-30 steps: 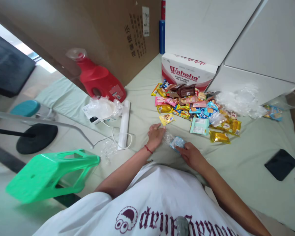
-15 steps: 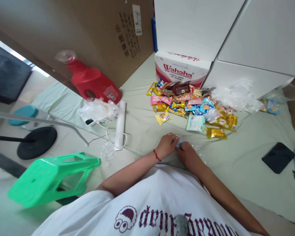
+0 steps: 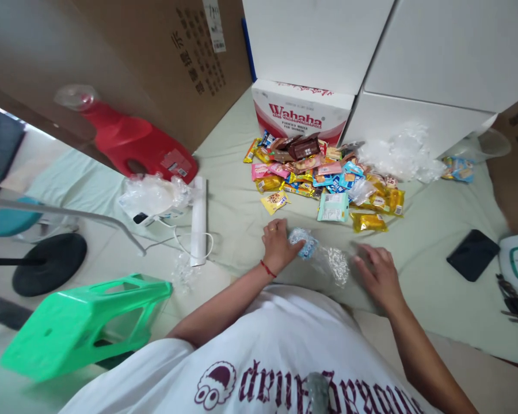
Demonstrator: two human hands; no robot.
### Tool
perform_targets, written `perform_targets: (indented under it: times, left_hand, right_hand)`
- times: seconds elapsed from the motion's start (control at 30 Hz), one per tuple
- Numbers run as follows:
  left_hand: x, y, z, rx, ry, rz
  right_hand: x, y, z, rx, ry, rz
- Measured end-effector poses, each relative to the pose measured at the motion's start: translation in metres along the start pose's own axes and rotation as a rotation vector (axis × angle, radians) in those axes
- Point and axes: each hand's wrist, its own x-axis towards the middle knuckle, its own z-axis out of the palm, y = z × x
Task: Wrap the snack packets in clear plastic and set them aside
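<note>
My left hand [image 3: 280, 247] rests low over the cloth with its fingers spread. Its thumb reaches to the edge of a small blue-and-white printed packet [image 3: 303, 244], and whether it presses on it I cannot tell. Right of the packet lies crumpled clear plastic [image 3: 337, 265] with a shiny, speckled look. My right hand [image 3: 379, 273] is apart from the plastic, fingers spread and holding nothing. Beyond both hands is a heap of wrapped snacks [image 3: 304, 150]. A yellow packet [image 3: 275, 202], a mint-green packet [image 3: 332, 207] and a golden packet [image 3: 369, 222] lie at its near edge.
Behind the snacks stands a Wahaha carton [image 3: 300, 118], with a bunched clear bag [image 3: 399, 154] to its right. At left are a red jug [image 3: 142, 146], a white power strip [image 3: 199, 224] and a green stool [image 3: 69, 328]. A black flat object [image 3: 473, 255] lies at right.
My hands, together on the small blue packet before, have parted. The packet and clear plastic now lie exposed between them. The whole view has shifted, so the surroundings sit further left.
</note>
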Motion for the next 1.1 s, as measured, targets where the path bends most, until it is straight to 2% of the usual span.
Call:
perform_targets:
  times: [0.1,0.17,0.23,0.37,0.47,0.57,0.63,0.67,0.73,0.8,0.83,0.9,0.97,1.07,1.1]
  left_hand:
    - [0.003,-0.002,0.001,0.021,-0.059,0.028]
    - [0.003,-0.001,0.001,0.0,-0.043,0.078]
    - [-0.001,0.003,0.001,-0.058,-0.013,0.124]
    - [-0.019,0.019,0.006,-0.132,0.043,0.259]
    - [-0.029,0.029,0.013,0.005,0.12,0.473]
    - [-0.027,0.029,0.019,0.073,0.169,0.658]
    - [-0.025,0.025,0.024,-0.024,0.134,0.759]
    - [-0.025,0.022,0.026,-0.112,0.09,0.828]
    - [-0.027,0.018,0.031,-0.333,-0.02,0.973]
    - [-0.031,0.016,0.033,-0.547,-0.129,1.043]
    - [-0.032,0.014,0.032,-0.622,-0.161,1.02]
    - [-0.031,0.009,0.024,-0.677,-0.153,0.902]
    - [-0.025,-0.001,0.012,-0.619,-0.07,0.752]
    - [-0.014,-0.029,-0.007,-0.45,0.019,0.565]
    - [-0.011,-0.04,-0.011,-0.37,0.049,0.526]
  right_hand:
    - [0.023,-0.005,0.027,-0.146,-0.004,-0.034]
    - [0.026,-0.011,0.038,-0.126,-0.028,-0.076]
    - [0.022,-0.019,0.039,-0.028,-0.049,-0.072]
    - [0.013,-0.048,0.033,0.352,-0.155,0.177]
    - [0.018,-0.073,0.042,0.732,-0.096,0.351]
    - [0.026,-0.086,0.057,1.108,-0.034,0.446]
    - [0.029,-0.085,0.066,1.23,-0.036,0.483]
    - [0.029,-0.082,0.069,1.216,-0.032,0.5]
    - [0.026,-0.076,0.074,1.093,0.006,0.539]
    - [0.019,-0.069,0.072,0.988,0.055,0.575]
    - [0.015,-0.064,0.068,0.974,0.079,0.589]
    - [0.008,-0.048,0.049,0.998,0.166,0.598]
    - [0.008,-0.017,0.017,0.989,0.37,0.588]
    - [0.032,0.061,-0.047,0.884,0.814,0.561]
    - [0.047,0.092,-0.068,0.87,0.907,0.577]
